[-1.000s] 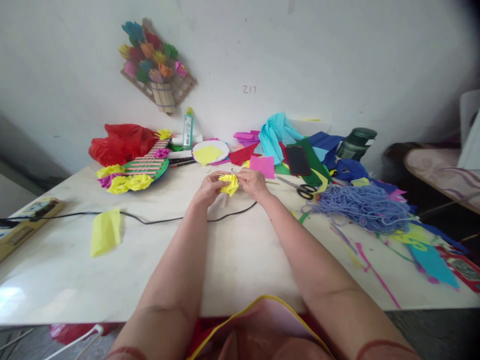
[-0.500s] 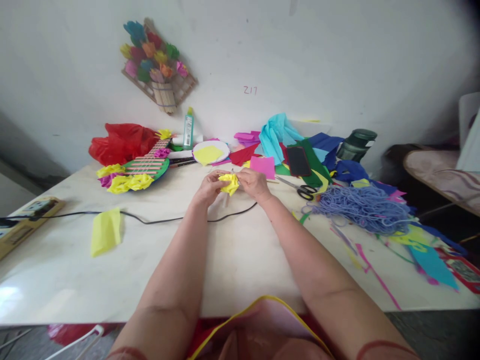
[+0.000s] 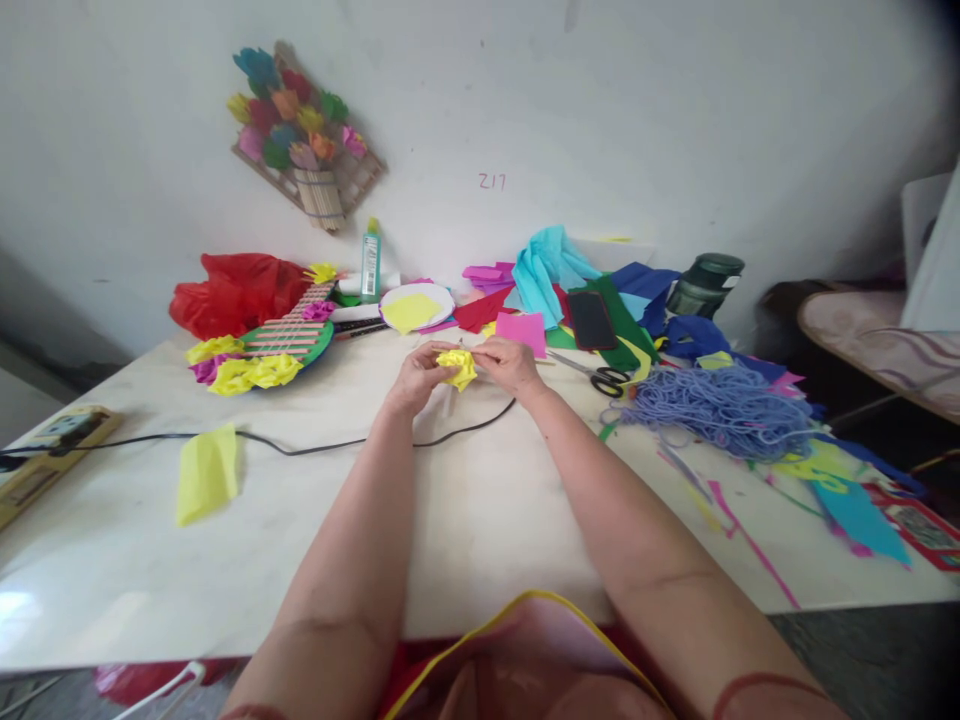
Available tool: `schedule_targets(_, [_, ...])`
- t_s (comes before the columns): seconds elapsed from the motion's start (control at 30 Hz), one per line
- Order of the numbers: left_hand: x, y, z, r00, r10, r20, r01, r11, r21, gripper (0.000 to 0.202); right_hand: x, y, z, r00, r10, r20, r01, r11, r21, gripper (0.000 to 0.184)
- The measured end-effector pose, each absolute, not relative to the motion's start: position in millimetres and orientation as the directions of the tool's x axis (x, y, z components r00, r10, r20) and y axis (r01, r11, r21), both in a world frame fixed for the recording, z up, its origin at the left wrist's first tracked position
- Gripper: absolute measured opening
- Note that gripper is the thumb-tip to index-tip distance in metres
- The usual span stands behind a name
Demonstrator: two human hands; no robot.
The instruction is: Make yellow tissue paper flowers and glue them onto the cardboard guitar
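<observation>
A person's left hand (image 3: 421,378) grips a crumpled yellow paper piece (image 3: 459,370) above a white tabletop (image 3: 510,520), while the fingers of the right hand (image 3: 510,365) pinch closed at its edge. Black-handled scissors (image 3: 609,381) and a tangle of blue cord (image 3: 716,410) lie to the right.

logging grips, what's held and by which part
Ruffled yellow paper bunch: the left hand grips its left side; whether the right hand grips it is unclear.
</observation>
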State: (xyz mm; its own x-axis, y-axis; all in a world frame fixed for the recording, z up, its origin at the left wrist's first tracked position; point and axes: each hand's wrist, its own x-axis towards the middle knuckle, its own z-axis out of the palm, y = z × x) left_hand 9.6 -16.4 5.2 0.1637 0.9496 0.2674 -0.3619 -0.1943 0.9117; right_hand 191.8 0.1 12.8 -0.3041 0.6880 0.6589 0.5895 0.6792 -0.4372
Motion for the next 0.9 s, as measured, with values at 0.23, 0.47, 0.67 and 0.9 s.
schedule_targets(0.23, [10,-16,6,0.162,0.951,0.262,-0.322,-0.201,0.925,0.041,196,-1,14,-0.294,0.714,0.636,0.625,0.647,-0.438,0.021])
schedule_targets(0.47, [10,-16,6,0.136,0.958,0.254,-0.31,-0.202,0.929,0.041,201,-2,13,-0.252,0.76,0.599,0.722,0.56,-0.406,0.031])
schedule_targets(0.67, [9,-14,4,0.102,0.962,0.253,-0.304,-0.212,0.929,0.043,204,-2,11,-0.226,0.787,0.574,0.737,0.524,-0.427,0.031])
schedule_targets(0.9, [8,-12,2,0.088,0.958,0.272,-0.292,-0.236,0.927,0.044,205,2,8,-0.243,0.778,0.579,0.725,0.543,-0.424,0.02])
